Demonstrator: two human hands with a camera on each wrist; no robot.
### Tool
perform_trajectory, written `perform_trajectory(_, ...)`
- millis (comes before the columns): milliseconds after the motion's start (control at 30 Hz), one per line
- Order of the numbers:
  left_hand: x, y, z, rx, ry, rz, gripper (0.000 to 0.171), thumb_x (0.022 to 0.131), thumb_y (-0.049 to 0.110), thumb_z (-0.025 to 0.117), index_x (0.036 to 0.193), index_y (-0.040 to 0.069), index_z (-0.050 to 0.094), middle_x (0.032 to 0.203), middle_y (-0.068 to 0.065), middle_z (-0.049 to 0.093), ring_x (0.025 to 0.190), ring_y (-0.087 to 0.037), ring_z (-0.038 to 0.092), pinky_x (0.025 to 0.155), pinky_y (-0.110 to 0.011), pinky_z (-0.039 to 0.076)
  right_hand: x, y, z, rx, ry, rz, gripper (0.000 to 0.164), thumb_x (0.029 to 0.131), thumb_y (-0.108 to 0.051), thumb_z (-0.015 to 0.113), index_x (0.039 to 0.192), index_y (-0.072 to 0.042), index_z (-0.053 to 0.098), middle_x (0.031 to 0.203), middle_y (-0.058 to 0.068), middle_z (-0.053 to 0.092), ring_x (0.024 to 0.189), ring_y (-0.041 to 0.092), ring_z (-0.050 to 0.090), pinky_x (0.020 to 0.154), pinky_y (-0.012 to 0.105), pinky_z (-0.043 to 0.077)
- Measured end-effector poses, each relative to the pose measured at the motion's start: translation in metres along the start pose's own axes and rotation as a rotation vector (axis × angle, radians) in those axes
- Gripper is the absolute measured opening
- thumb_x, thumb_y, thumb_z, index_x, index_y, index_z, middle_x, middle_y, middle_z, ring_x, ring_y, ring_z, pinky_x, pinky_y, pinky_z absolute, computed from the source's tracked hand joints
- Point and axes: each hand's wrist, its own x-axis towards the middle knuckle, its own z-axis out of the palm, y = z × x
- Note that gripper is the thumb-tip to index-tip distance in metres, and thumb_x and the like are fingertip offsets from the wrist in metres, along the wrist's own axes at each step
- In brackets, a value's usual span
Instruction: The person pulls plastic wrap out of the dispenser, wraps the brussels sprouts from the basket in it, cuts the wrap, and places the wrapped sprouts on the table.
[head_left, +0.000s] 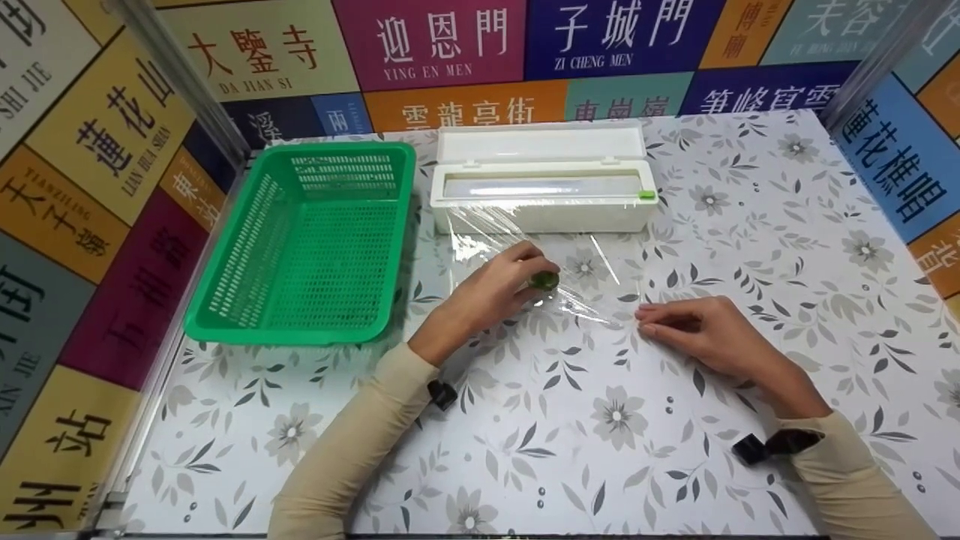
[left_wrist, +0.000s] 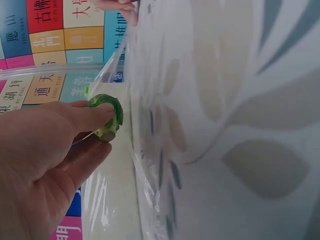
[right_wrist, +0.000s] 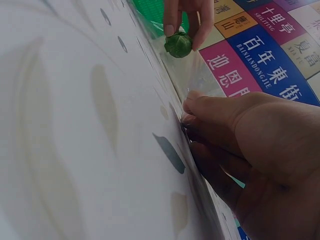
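Observation:
In the head view a small green Brussels sprout (head_left: 546,281) is held between the thumb and fingers of my left hand (head_left: 495,283). The left wrist view shows its leafy top and pale cut stem end (left_wrist: 105,135). Clear cling film (head_left: 480,244) runs forward from a white wrap dispenser (head_left: 441,180), over the table toward me. My right hand (head_left: 716,330) pinches the film's near right corner between thumb and fingertips. In the right wrist view the sprout (right_wrist: 178,45) hangs beyond the right hand (right_wrist: 240,145), just above the film; whether they touch, I cannot tell.
A green plastic basket (head_left: 300,336) stands to the left of the dispenser, with nothing seen inside it. The dispenser's lid (head_left: 540,142) is raised, and a green slider (head_left: 646,195) sits at its right end. Printed panels (head_left: 450,45) border the flower-patterned tabletop (head_left: 615,472).

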Motion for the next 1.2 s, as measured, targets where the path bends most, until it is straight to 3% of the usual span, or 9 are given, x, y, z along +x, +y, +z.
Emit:
perform_trajectory(267, -0.001, -0.004, 0.008, 0.006, -0.024, -0.064, 0.033, 0.098, 0.009, 0.080, 0.131, 0.015, 0.075, 0.130, -0.006, 0.067, 0.121, -0.022, 0.070, 0.103, -0.032, 0.061, 0.000, -0.001, 0.000, -0.008, -0.007, 0.007, 0.019, 0.095, -0.022, 0.085, 0.113, -0.027, 0.086, 0.124, -0.005, 0.082, 0.118, -0.011, 0.069, 0.100, 0.004, 0.049)
perform_trajectory(467, -0.007, -0.004, 0.006, 0.033, -0.015, -0.030, 0.035, 0.102, 0.012, 0.076, 0.136, 0.015, 0.072, 0.135, -0.006, 0.069, 0.127, -0.022, 0.068, 0.106, -0.034, 0.059, 0.001, -0.001, -0.001, -0.023, -0.002, 0.004, 0.018, 0.096, -0.022, 0.085, 0.113, -0.026, 0.086, 0.124, -0.005, 0.082, 0.115, -0.011, 0.070, 0.097, 0.004, 0.050)
perform_trajectory(600, -0.018, -0.001, 0.001, 0.043, -0.017, -0.040, 0.036, 0.105, 0.021, 0.074, 0.140, 0.016, 0.068, 0.140, -0.006, 0.067, 0.131, -0.023, 0.065, 0.108, -0.036, 0.059, 0.001, -0.001, -0.001, -0.027, 0.005, -0.001, 0.018, 0.095, -0.021, 0.086, 0.113, -0.025, 0.086, 0.123, -0.006, 0.082, 0.114, -0.010, 0.070, 0.096, 0.004, 0.051)
perform_trajectory(800, -0.044, 0.001, -0.010, 0.055, -0.074, -0.127, 0.030, 0.099, 0.031, 0.081, 0.121, 0.013, 0.072, 0.123, -0.004, 0.069, 0.117, -0.022, 0.067, 0.093, -0.036, 0.063, 0.000, -0.003, -0.001, -0.041, 0.008, 0.003, 0.020, 0.096, -0.022, 0.085, 0.116, -0.026, 0.085, 0.122, -0.008, 0.082, 0.112, -0.009, 0.071, 0.094, 0.005, 0.052)
perform_trajectory(1000, -0.066, -0.006, -0.018, 0.077, -0.108, -0.216, 0.027, 0.098, 0.031, 0.083, 0.115, 0.012, 0.075, 0.116, -0.006, 0.071, 0.110, -0.024, 0.067, 0.088, -0.038, 0.062, 0.002, -0.009, -0.003, -0.010, 0.063, 0.040, 0.015, 0.099, -0.021, 0.082, 0.112, -0.027, 0.085, 0.110, -0.006, 0.084, 0.092, 0.000, 0.076, 0.079, 0.010, 0.057)
perform_trajectory(1200, -0.074, -0.012, -0.024, 0.056, -0.104, -0.207, 0.021, 0.097, 0.029, 0.083, 0.106, 0.010, 0.078, 0.113, -0.008, 0.073, 0.110, -0.027, 0.068, 0.091, -0.040, 0.061, 0.007, -0.008, -0.003, 0.062, 0.132, 0.117, 0.012, 0.101, -0.022, 0.079, 0.112, -0.022, 0.084, 0.100, 0.003, 0.084, 0.077, 0.011, 0.076, 0.064, 0.016, 0.057)
